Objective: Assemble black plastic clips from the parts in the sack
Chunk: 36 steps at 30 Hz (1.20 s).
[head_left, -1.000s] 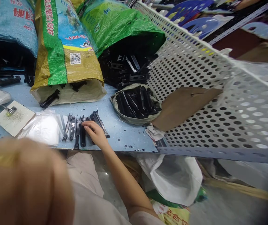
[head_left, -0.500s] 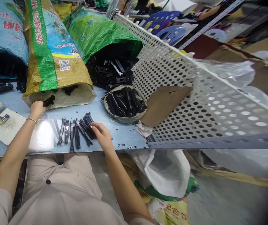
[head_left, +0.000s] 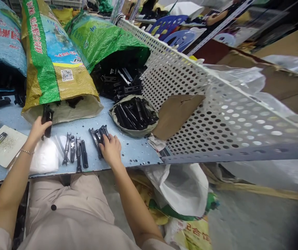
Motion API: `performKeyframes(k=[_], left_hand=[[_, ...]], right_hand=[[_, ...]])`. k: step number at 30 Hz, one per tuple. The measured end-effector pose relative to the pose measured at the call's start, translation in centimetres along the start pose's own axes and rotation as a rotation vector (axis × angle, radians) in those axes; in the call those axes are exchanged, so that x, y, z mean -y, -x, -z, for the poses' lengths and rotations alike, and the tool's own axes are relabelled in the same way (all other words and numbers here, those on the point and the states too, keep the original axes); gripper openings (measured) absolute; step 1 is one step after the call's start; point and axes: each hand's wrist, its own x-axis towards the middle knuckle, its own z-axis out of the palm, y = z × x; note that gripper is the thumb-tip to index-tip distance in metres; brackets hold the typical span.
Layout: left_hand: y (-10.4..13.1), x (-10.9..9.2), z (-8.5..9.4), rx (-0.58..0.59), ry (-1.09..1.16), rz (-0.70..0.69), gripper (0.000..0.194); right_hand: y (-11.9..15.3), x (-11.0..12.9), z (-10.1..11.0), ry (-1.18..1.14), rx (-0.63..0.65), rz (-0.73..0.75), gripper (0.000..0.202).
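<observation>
My left hand (head_left: 38,131) is closed around a long black plastic part (head_left: 48,119), held upright at the mouth of the yellow-green woven sack (head_left: 78,81). On the table, my right hand (head_left: 111,150) has its fingers curled over a small bunch of similar black parts (head_left: 94,136). Left of that bunch lie several more slim black parts (head_left: 78,154), side by side and pointing away from me. A clear bag with white contents (head_left: 44,156) rests below my left hand.
Black parts fill a round cloth-rimmed container (head_left: 135,116) and spill from the green sack (head_left: 107,38). A blue sack (head_left: 3,38) lies at far left. A white tile (head_left: 10,151) bears a small metal-ended tool. A perforated white panel (head_left: 190,114) borders the table's right side.
My left hand has drawn back from the sack's mouth, and its black part now stands upright. My right hand has closed over the right-hand parts, which now lie apart from the others.
</observation>
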Motion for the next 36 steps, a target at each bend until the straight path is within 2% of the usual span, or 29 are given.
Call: performKeyframes(k=[2, 4, 5, 7, 9, 11, 14, 16, 17, 18, 21, 22, 23, 25, 27, 29, 30, 32, 36], left_hand=[[3.5, -0.6, -1.3, 0.201, 0.334, -0.008, 0.049], [7.3, -1.2, -3.0, 0.390, 0.504, -0.009, 0.059], [9.0, -1.4, -3.8, 0.441, 0.545, -0.016, 0.062], [11.9, -1.9, -5.1, 0.446, 0.532, -0.090, 0.066], [13.6, -2.1, -5.6, 0.412, 0.448, -0.192, 0.069], [14.5, -2.0, -5.4, 0.387, 0.375, -0.255, 0.071], [15.1, -1.6, -4.7, 0.351, 0.325, -0.277, 0.068], [15.5, -1.3, -4.7, 0.294, 0.266, -0.293, 0.069], [15.6, -1.2, -4.9, 0.258, 0.223, -0.301, 0.071], [15.6, -1.1, -5.1, 0.222, 0.178, -0.305, 0.073], [15.1, -0.9, -5.8, 0.173, 0.147, -0.297, 0.076], [14.7, -0.8, -5.9, 0.170, 0.192, -0.277, 0.075], [14.3, -0.7, -5.8, 0.161, 0.252, -0.250, 0.072], [13.5, -0.7, -5.5, 0.126, 0.371, -0.180, 0.068], [13.1, -0.9, -5.1, 0.106, 0.457, -0.113, 0.063], [12.8, -1.2, -5.1, 0.124, 0.512, -0.067, 0.059], [12.7, -1.1, -5.2, 0.130, 0.527, -0.053, 0.057], [12.2, -0.5, -5.8, 0.099, 0.520, -0.046, 0.054], [10.4, 2.5, -6.9, -0.013, 0.463, -0.010, 0.054]], right_hand=[[0.2, 1.6, 1.1, -0.222, -0.062, 0.169, 0.038], [0.7, 4.2, 2.3, -0.532, -0.011, 0.335, 0.032], [0.9, 5.6, 2.8, -0.663, 0.030, 0.374, 0.031], [1.2, 8.2, 3.6, -0.768, 0.050, 0.435, 0.029], [1.2, 9.9, 3.8, -0.714, -0.003, 0.529, 0.024], [1.1, 10.6, 3.7, -0.604, -0.049, 0.633, 0.021], [0.9, 10.6, 3.1, -0.467, -0.032, 0.693, 0.030], [0.7, 10.7, 2.5, -0.490, 0.027, 0.631, 0.037], [0.5, 10.7, 2.1, -0.577, 0.091, 0.557, 0.041], [0.4, 10.8, 1.8, -0.711, 0.189, 0.455, 0.044], [0.2, 11.0, 1.1, -1.124, 0.593, 0.123, 0.052], [0.4, 11.0, 1.1, -1.171, 0.689, 0.083, 0.054], [0.7, 10.9, 1.2, -1.148, 0.733, 0.116, 0.055], [1.9, 10.7, 1.6, -0.922, 0.658, 0.365, 0.055], [3.6, 10.4, 1.8, -0.597, 0.467, 0.689, 0.050], [5.0, 10.1, 1.4, -0.348, 0.284, 0.906, 0.043], [5.4, 9.9, 1.0, -0.280, 0.224, 0.959, 0.042], [5.7, 9.7, 0.1, -0.225, 0.187, 0.979, 0.043], [4.3, 8.7, -1.2, -0.183, 0.220, 0.857, 0.037]])
